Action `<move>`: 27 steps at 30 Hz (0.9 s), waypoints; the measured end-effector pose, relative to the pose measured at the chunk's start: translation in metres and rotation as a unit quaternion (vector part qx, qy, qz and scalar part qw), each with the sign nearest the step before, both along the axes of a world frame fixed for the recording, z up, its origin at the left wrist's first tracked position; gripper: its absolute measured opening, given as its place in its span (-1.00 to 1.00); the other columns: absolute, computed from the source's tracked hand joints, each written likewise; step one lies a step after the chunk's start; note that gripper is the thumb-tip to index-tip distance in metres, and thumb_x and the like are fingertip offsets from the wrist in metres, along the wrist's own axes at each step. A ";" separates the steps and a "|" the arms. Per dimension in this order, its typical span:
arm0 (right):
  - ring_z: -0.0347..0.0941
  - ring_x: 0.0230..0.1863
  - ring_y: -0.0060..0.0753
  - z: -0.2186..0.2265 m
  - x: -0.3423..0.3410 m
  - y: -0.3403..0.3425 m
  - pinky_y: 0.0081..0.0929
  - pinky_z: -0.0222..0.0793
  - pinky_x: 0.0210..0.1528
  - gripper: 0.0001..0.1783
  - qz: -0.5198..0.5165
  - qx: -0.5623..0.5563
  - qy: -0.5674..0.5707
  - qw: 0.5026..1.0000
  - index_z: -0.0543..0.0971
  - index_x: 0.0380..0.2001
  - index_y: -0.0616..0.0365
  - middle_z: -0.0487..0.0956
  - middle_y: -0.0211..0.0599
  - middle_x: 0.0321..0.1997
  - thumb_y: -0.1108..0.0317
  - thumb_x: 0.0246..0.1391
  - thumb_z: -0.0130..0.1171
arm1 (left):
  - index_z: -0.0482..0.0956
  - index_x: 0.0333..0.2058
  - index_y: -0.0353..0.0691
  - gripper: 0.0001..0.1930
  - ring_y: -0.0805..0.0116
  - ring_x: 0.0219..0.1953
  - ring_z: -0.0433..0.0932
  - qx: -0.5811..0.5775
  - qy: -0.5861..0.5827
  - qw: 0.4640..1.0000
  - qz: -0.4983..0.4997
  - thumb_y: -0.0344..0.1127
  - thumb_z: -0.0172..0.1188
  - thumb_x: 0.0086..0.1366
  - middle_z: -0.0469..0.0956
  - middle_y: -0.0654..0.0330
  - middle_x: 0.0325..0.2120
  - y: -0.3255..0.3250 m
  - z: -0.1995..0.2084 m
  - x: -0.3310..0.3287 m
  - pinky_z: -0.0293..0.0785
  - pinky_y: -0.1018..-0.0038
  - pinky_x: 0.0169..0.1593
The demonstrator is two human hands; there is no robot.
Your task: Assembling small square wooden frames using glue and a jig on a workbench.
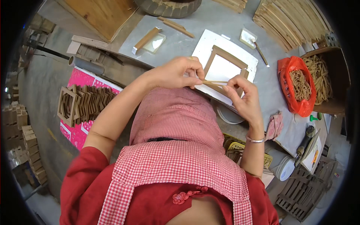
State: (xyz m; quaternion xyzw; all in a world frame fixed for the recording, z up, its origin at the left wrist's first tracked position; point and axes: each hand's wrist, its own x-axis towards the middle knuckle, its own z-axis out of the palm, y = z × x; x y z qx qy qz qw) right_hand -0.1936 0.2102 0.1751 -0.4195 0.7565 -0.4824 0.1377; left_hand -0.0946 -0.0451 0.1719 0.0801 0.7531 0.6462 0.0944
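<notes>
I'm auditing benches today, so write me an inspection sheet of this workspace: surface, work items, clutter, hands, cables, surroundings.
Surface: grey tabletop, white board on it.
Work items: brown rectangular frame on the board; thin tan band between the hands.
Clutter: red plastic bag holding bands; pink cloth.
Hands: left hand and right hand pinch the tan band in their fingers.
Cables: nothing seen.
Surroundings: row of frames on pink sheet, left.

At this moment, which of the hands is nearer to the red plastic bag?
Right. The right hand is left of the red plastic bag, apart from it; the left hand is farther left.
</notes>
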 end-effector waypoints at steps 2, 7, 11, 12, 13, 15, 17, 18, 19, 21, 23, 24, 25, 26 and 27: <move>0.41 -0.39 -0.40 -0.012 0.002 -0.003 -0.46 0.36 -0.31 -0.84 0.021 0.008 0.040 0.999 0.50 -0.42 0.29 0.48 -0.31 -0.46 0.53 0.09 0.32 | 0.62 -0.35 -0.31 -0.93 0.39 -0.26 0.57 -0.170 0.036 0.985 0.013 -0.44 0.31 0.26 0.54 0.18 -0.25 -0.002 -0.001 0.003 0.51 0.39 -0.15; 0.45 -0.18 -0.08 -0.026 0.014 -0.016 -0.26 0.43 -0.14 -0.87 0.051 0.045 0.164 0.984 0.51 -0.44 0.29 0.48 -0.16 -0.28 0.57 -0.02 0.30 | 0.64 -0.35 -0.28 -0.89 0.17 0.00 0.56 -0.377 0.289 0.880 0.025 -0.43 0.36 0.16 0.56 0.13 -0.20 0.001 -0.034 0.008 0.47 0.26 0.12; 0.43 -0.17 -0.06 -0.029 0.018 -0.021 -0.22 0.43 -0.12 -0.89 0.048 0.059 0.208 0.975 0.52 -0.45 0.31 0.47 -0.15 -0.25 0.59 -0.04 0.28 | 0.64 -0.36 -0.26 -0.90 0.17 0.03 0.54 -0.406 0.294 0.864 0.044 -0.43 0.36 0.15 0.57 0.14 -0.19 0.017 -0.045 0.007 0.40 0.26 0.21; 0.42 -0.17 -0.06 -0.029 0.018 -0.021 -0.22 0.42 -0.11 -0.90 0.048 0.057 0.208 0.975 0.53 -0.45 0.31 0.47 -0.16 -0.25 0.59 -0.04 0.28 | 0.64 -0.35 -0.27 -0.89 0.15 0.01 0.56 -0.394 0.291 0.869 0.076 -0.44 0.36 0.14 0.57 0.16 -0.18 0.020 -0.045 0.006 0.43 0.24 0.18; 0.41 -0.17 -0.06 -0.030 0.019 -0.021 -0.21 0.42 -0.10 -0.90 0.048 0.055 0.208 0.975 0.53 -0.45 0.32 0.46 -0.16 -0.26 0.60 -0.04 0.27 | 0.64 -0.35 -0.27 -0.89 0.14 -0.01 0.57 -0.380 0.287 0.873 0.108 -0.44 0.36 0.13 0.58 0.17 -0.18 0.024 -0.044 0.005 0.45 0.23 0.16; 0.42 -0.17 -0.06 -0.030 0.020 -0.020 -0.21 0.42 -0.10 -0.90 0.045 0.057 0.206 0.976 0.53 -0.45 0.32 0.47 -0.16 -0.26 0.60 -0.05 0.27 | 0.65 -0.34 -0.28 -0.89 0.11 -0.03 0.58 -0.347 0.240 0.896 0.137 -0.45 0.35 0.13 0.58 0.18 -0.17 0.031 -0.044 0.008 0.47 0.23 0.13; 0.42 -0.17 -0.07 -0.031 0.021 -0.019 -0.20 0.43 -0.09 -0.90 0.041 0.059 0.203 0.977 0.54 -0.44 0.32 0.47 -0.16 -0.25 0.59 -0.05 0.27 | 0.65 -0.34 -0.28 -0.89 0.09 -0.06 0.59 -0.311 0.192 0.916 0.164 -0.46 0.34 0.13 0.58 0.19 -0.16 0.036 -0.042 0.010 0.49 0.24 0.10; 0.42 -0.18 -0.06 -0.030 0.020 -0.019 -0.20 0.43 -0.09 -0.90 0.039 0.060 0.204 0.976 0.54 -0.45 0.32 0.47 -0.16 -0.25 0.58 -0.04 0.29 | 0.66 -0.32 -0.28 -0.89 0.08 -0.08 0.60 -0.348 0.215 0.900 0.151 -0.48 0.31 0.14 0.59 0.19 -0.17 0.038 -0.041 0.010 0.52 0.24 0.08; 0.42 -0.18 -0.06 -0.030 0.021 -0.019 -0.20 0.43 -0.08 -0.90 0.037 0.061 0.204 0.976 0.55 -0.45 0.31 0.47 -0.16 -0.25 0.56 -0.04 0.30 | 0.67 -0.31 -0.28 -0.89 0.06 -0.11 0.62 -0.383 0.238 0.882 0.137 -0.49 0.29 0.15 0.60 0.18 -0.17 0.040 -0.041 0.010 0.54 0.24 0.06; 0.42 -0.19 -0.07 -0.029 0.023 -0.018 -0.20 0.42 -0.10 -0.89 0.023 0.049 0.204 0.978 0.55 -0.47 0.31 0.47 -0.17 -0.26 0.55 -0.02 0.32 | 0.68 -0.29 -0.26 -0.87 0.10 -0.11 0.63 -0.400 0.267 0.865 0.146 -0.50 0.27 0.15 0.62 0.19 -0.19 0.046 -0.047 0.017 0.54 0.24 0.09; 0.41 -0.21 -0.08 -0.030 0.025 -0.010 -0.21 0.41 -0.12 -0.88 0.006 0.039 0.204 0.978 0.56 -0.49 0.30 0.47 -0.17 -0.28 0.53 0.00 0.33 | 0.70 -0.27 -0.25 -0.84 0.13 -0.12 0.64 -0.414 0.296 0.847 0.154 -0.52 0.25 0.15 0.64 0.19 -0.22 0.049 -0.052 0.020 0.54 0.24 0.12; 0.41 -0.22 -0.10 -0.031 0.026 0.001 -0.22 0.39 -0.15 -0.87 -0.039 0.061 0.231 0.970 0.57 -0.49 0.29 0.47 -0.17 -0.31 0.50 0.01 0.35 | 0.71 -0.26 -0.23 -0.82 0.18 -0.14 0.66 -0.422 0.302 0.837 0.174 -0.52 0.25 0.14 0.66 0.20 -0.24 0.049 -0.054 0.021 0.53 0.22 0.15; 0.41 -0.23 -0.12 -0.031 0.026 0.014 -0.23 0.36 -0.18 -0.86 -0.085 0.084 0.259 0.958 0.58 -0.49 0.27 0.46 -0.18 -0.34 0.48 0.02 0.37 | 0.72 -0.25 -0.22 -0.80 0.22 -0.15 0.67 -0.429 0.309 0.827 0.193 -0.53 0.24 0.13 0.68 0.22 -0.26 0.051 -0.054 0.022 0.53 0.20 0.19; 0.41 -0.30 -0.15 -0.037 0.023 0.032 -0.23 0.32 -0.26 -0.90 -0.119 0.065 0.272 0.953 0.62 -0.44 0.26 0.44 -0.18 -0.42 0.50 0.02 0.38 | 0.72 -0.25 -0.22 -0.80 0.22 -0.15 0.67 -0.424 0.309 0.830 0.191 -0.53 0.24 0.13 0.68 0.22 -0.26 0.053 -0.055 0.022 0.53 0.20 0.19; 0.41 -0.30 -0.15 -0.042 0.022 0.052 -0.23 0.32 -0.26 -0.90 -0.122 0.069 0.271 0.952 0.62 -0.44 0.26 0.44 -0.18 -0.42 0.50 0.02 0.38 | 0.73 -0.25 -0.21 -0.79 0.26 -0.16 0.67 -0.431 0.313 0.822 0.203 -0.53 0.25 0.13 0.68 0.23 -0.26 0.054 -0.055 0.022 0.51 0.18 0.21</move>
